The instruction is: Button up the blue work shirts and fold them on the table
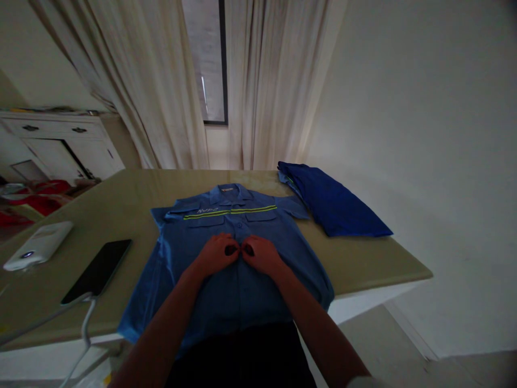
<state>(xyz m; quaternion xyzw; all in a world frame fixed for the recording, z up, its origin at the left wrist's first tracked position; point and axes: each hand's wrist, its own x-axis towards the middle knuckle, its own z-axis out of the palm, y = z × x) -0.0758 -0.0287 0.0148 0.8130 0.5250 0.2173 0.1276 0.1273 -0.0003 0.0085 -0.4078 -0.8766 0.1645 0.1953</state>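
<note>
A blue short-sleeved work shirt (274,231) with yellow-green stripes across the chest lies face up on the table, its collar pointing away from me. My left hand (218,252) pinches the shirt's front placket from the left. From the right, my right hand (260,253) pinches the same placket, and the fingertips of both hands meet at the middle. Any button between the fingers is too small to see. The shirt's lower hem hangs over the near table edge towards me.
Dark blue folded clothing (331,199) lies at the table's right. On the left are a black phone (97,272) with a white cable (86,323) and a white power bank (40,245). The yellowish table (133,186) has a near edge by my body. Curtains (278,81) hang behind.
</note>
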